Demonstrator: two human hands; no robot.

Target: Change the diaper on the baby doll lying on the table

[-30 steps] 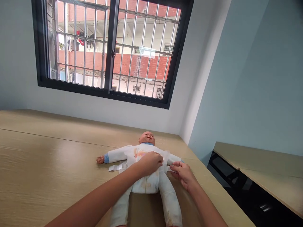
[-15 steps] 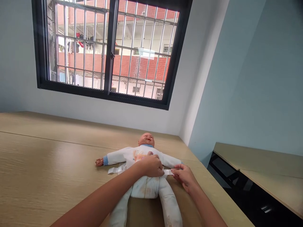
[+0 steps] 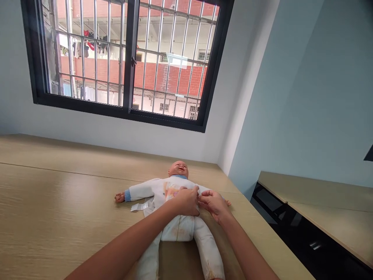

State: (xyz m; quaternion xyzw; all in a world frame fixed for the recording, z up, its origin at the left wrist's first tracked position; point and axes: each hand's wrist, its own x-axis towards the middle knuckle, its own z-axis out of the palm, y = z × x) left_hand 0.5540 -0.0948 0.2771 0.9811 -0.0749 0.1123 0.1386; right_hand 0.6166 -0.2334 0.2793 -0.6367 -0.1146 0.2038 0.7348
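A baby doll [image 3: 142, 189] in a white suit with blue cuffs and collar lies on its back, its head toward the window. A diaper [image 3: 177, 230] is around its hips, the front panel up over the belly. My left hand [image 3: 188, 200] is closed on the diaper's upper front edge at the right side; its fingertips are partly hidden. Beside it, my right hand [image 3: 214, 204] pinches the right fastening tab, which its fingers mostly cover. On the other side, the white left tab [image 3: 140, 206] sticks out loose beneath the doll's arm.
The doll lies on a wooden table [image 3: 72, 217] with a seam running across it. Beyond the table is a wall with a barred, dark-framed window [image 3: 128, 77]. To the right stands a lower wooden-topped unit [image 3: 320, 206] with a glossy black front.
My right hand has moved left and slightly up, bringing the tab from out at the side to the diaper's front beside my left hand. The view has shifted slightly.
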